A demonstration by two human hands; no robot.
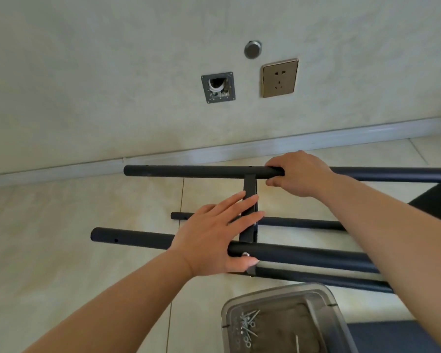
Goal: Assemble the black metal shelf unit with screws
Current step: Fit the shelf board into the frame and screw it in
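The black metal shelf frame lies on its side on the tiled floor, with round tubes running left to right. My right hand (297,173) grips the far tube (189,171) next to a flat black crossbar (249,186) that joins it to the near tube (133,238). My left hand (214,233) rests with straight fingers over the crossbar and the near tube, thumb under the tube beside a silver screw head (245,254). A third, thinner tube (301,222) lies lower, between the two.
A clear plastic tray (318,296) holding several screws and washers (247,327) sits on the floor at the bottom right. The wall behind carries a gold socket (279,77), an open wall box (218,87) and a round metal cap (252,49). A skirting board runs along its foot.
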